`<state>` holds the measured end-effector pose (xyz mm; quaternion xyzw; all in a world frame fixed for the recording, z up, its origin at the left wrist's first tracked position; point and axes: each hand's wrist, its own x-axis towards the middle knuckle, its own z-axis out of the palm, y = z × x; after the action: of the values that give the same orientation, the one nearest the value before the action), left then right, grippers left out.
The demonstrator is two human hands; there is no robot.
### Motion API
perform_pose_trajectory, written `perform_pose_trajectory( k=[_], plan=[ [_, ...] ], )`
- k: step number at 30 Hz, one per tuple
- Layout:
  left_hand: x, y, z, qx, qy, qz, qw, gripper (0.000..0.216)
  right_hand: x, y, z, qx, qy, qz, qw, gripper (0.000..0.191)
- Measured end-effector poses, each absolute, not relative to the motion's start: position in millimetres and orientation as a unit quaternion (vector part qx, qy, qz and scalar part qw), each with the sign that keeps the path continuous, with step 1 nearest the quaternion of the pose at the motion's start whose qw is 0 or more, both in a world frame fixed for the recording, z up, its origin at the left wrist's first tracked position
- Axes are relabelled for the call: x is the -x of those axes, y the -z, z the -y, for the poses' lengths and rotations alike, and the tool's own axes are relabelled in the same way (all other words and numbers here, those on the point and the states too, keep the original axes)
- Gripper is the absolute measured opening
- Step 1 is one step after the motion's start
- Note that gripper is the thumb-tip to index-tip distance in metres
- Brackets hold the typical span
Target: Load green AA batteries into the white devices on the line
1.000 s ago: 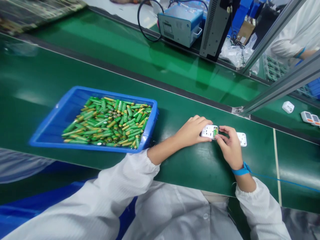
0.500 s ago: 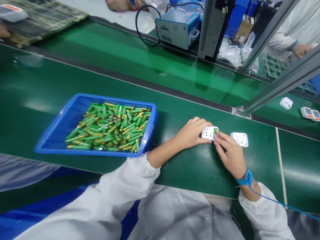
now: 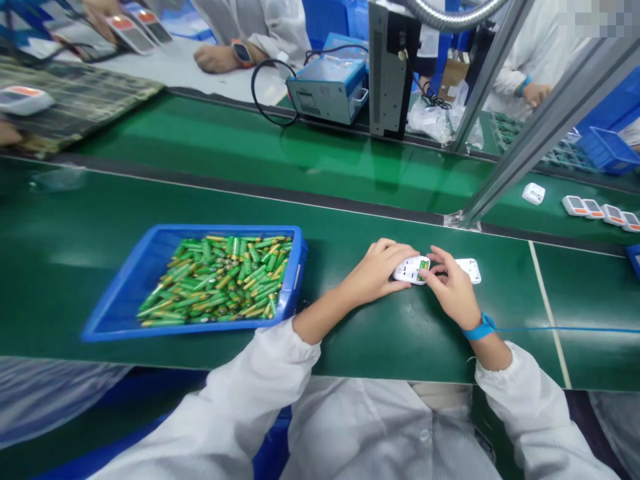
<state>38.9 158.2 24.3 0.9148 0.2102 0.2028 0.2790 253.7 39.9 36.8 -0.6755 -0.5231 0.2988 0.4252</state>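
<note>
My left hand [image 3: 379,272] is closed round the left end of a small white electronic device [image 3: 407,269], which lies face down on the green bench. Green batteries [image 3: 423,269] show in the open compartment at its right end. My right hand [image 3: 453,288] is at that end, its thumb tip touching the batteries and its other fingers lifted and apart. A blue band with a cord circles the right wrist. Just beyond the right fingers lies a second white device [image 3: 470,270], partly hidden by them. Left of my arms stands a blue bin [image 3: 115,303] heaped with green and gold batteries [image 3: 220,280].
Across the belt [image 3: 320,163] stands a blue-grey instrument box [image 3: 327,90]. A metal post [image 3: 500,140] rises from the bench's rear edge. Several white-and-orange devices [image 3: 593,209] line the far right, near a white device [image 3: 534,193]. Co-workers' hands [image 3: 217,59] rest opposite.
My right fingers have lifted off the batteries and spread, leaving the thumb at the compartment. My left hand keeps its hold on the device. The camera view has tilted up.
</note>
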Motion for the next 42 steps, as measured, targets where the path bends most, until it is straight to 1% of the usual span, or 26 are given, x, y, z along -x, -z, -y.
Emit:
perform_pose_trajectory(
  k=[2,3,7,9,13,17,20,24,27,29,30,32,33,35,37,40,42],
  plan=[
    [-37.9,-26.5,-156.8,-0.919,-0.223,-0.181,0.270,0.060,-255.0,-35.4,-41.3,0.663,-0.350,0.498,0.436,0.072],
    [-37.2,-26.8,-156.3,-0.921,-0.231,-0.170,0.264,0.058,-255.6,-35.1,-42.0,0.652,-0.377,0.491,0.437,0.070],
    [-34.6,-24.2,-158.2,-0.925,-0.250,-0.152,0.244,0.053,-260.6,-38.6,-45.5,0.608,-0.465,0.486,0.422,0.046],
    [-34.0,-23.0,-161.0,-0.923,-0.258,-0.152,0.242,0.052,-265.1,-42.6,-47.2,0.588,-0.491,0.493,0.414,0.042],
    [-34.6,-23.7,-163.6,-0.920,-0.268,-0.145,0.247,0.054,-272.1,-47.6,-49.1,0.536,-0.533,0.502,0.419,0.041],
    [-35.5,-23.3,-159.4,-0.921,-0.281,-0.140,0.230,0.055,-268.8,-39.9,-49.8,0.543,-0.514,0.494,0.443,0.046],
    [-34.9,-21.3,-157.2,-0.926,-0.268,-0.158,0.215,0.052,-265.6,-32.5,-51.5,0.561,-0.489,0.497,0.446,0.042],
    [-36.7,-20.1,-156.0,-0.925,-0.275,-0.168,0.203,0.050,-269.2,-33.9,-52.0,0.516,-0.513,0.518,0.449,0.040],
    [-40.7,-20.5,-151.5,-0.913,-0.310,-0.162,0.211,0.056,-283.8,-39.9,-43.6,0.500,-0.506,0.521,0.472,0.045],
    [-43.0,-20.2,-147.8,-0.904,-0.325,-0.162,0.225,0.060,-305.8,-42.4,-30.2,0.532,-0.449,0.512,0.504,0.051],
    [-43.7,-19.7,-146.3,-0.901,-0.327,-0.163,0.234,0.060,-321.7,-42.6,-20.9,0.563,-0.395,0.507,0.519,0.053],
    [-44.3,-18.1,-144.3,-0.898,-0.322,-0.163,0.252,0.057,-363.0,-40.6,2.3,0.645,-0.247,0.496,0.527,0.053],
    [-44.4,-17.2,-143.7,-0.897,-0.318,-0.162,0.261,0.054,-387.1,-38.5,15.6,0.691,-0.165,0.485,0.510,0.054],
    [-44.4,-15.7,-142.7,-0.897,-0.309,-0.157,0.273,0.051,-437.2,-32.2,43.6,0.783,-0.023,0.448,0.431,0.052],
    [-44.9,-15.0,-140.8,-0.901,-0.296,-0.147,0.280,0.049,-481.5,-24.0,71.2,0.835,0.069,0.433,0.333,0.051],
    [-46.8,-15.2,-136.2,-0.908,-0.271,-0.129,0.291,0.047,-523.1,-11.1,104.5,0.876,0.134,0.415,0.206,0.052],
    [-48.2,-16.0,-133.3,-0.911,-0.258,-0.117,0.300,0.045,-533.8,-5.2,114.9,0.893,0.168,0.389,0.151,0.052]
  ],
)
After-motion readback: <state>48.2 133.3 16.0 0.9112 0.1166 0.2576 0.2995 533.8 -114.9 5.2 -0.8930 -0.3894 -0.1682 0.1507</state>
